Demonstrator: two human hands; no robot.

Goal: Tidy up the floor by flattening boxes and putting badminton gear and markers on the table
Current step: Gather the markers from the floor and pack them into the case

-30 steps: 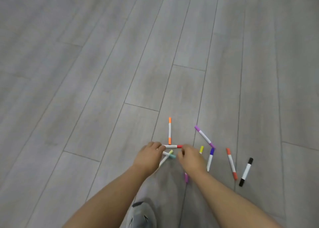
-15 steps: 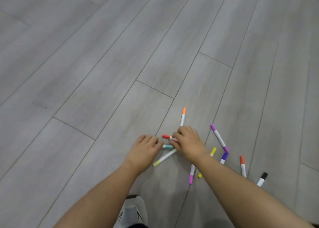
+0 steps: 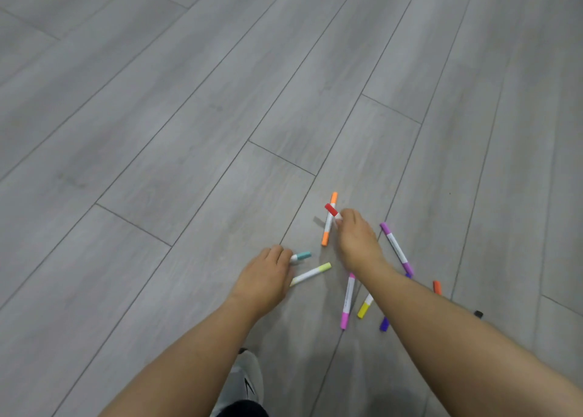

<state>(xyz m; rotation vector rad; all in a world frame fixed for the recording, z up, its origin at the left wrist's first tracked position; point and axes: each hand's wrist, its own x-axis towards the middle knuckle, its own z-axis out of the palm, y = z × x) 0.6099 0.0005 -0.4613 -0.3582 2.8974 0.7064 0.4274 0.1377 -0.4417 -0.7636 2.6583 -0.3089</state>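
Note:
Several coloured markers lie scattered on the grey plank floor. My right hand pinches a red-capped marker, lifted just over an orange marker. My left hand grips a teal-capped marker close to the floor. A pale-green marker lies just right of my left hand. A purple marker lies right of my right hand. A pink marker, a yellow cap, a dark purple cap, an orange-red cap and a black cap show beside my right forearm.
My grey shoe stands on the floor at the bottom centre, just behind my left arm. Bare floorboards stretch away ahead and to the left.
My right hand has moved forward and lifted the red-capped marker off the floor above the orange one. My left hand has closed round the teal marker. The view has shifted left.

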